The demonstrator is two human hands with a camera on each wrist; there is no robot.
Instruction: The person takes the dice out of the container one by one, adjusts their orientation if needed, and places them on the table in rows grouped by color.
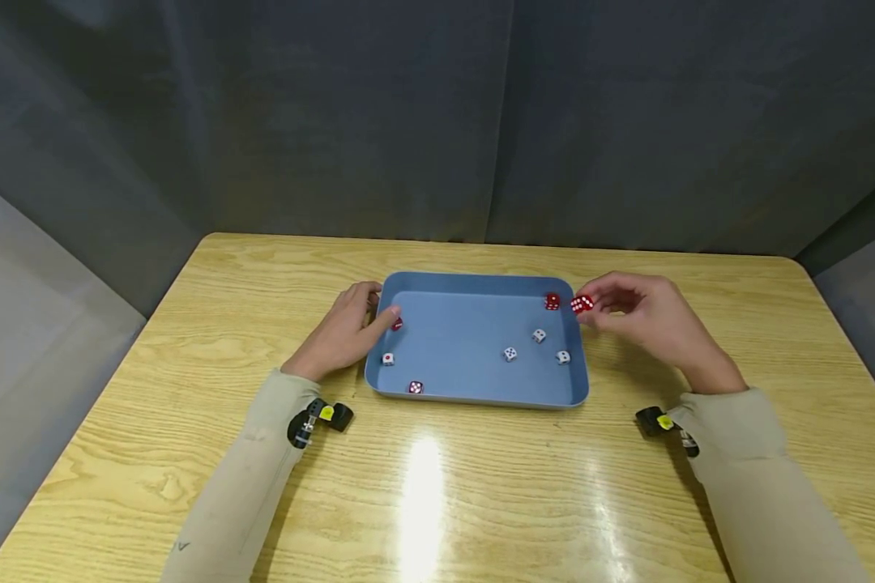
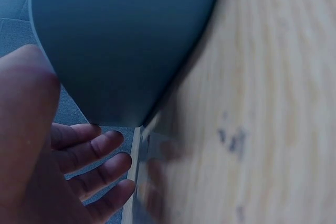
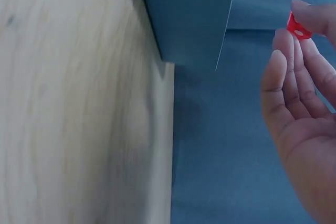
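A blue tray (image 1: 474,281) lies in the middle of the wooden table (image 1: 437,486). My right hand (image 1: 586,306) pinches a red die (image 1: 582,304) just above the tray's right rim; the right wrist view shows this die (image 3: 297,26) at my fingertips. Another red die (image 1: 552,301) sits in the tray's far right corner. Several white dice (image 1: 510,354) are scattered inside. My left hand (image 1: 379,308) rests against the tray's left rim with relaxed fingers (image 2: 100,156), thumb reaching over the rim beside a small red die (image 1: 397,324).
A red-and-white die (image 1: 416,388) lies near the tray's front left corner. Grey curtain (image 1: 437,121) closes off the back and sides of the table. Black camera mounts sit on both wrists (image 1: 313,419). The tray's outer wall (image 2: 126,40) fills the left wrist view.
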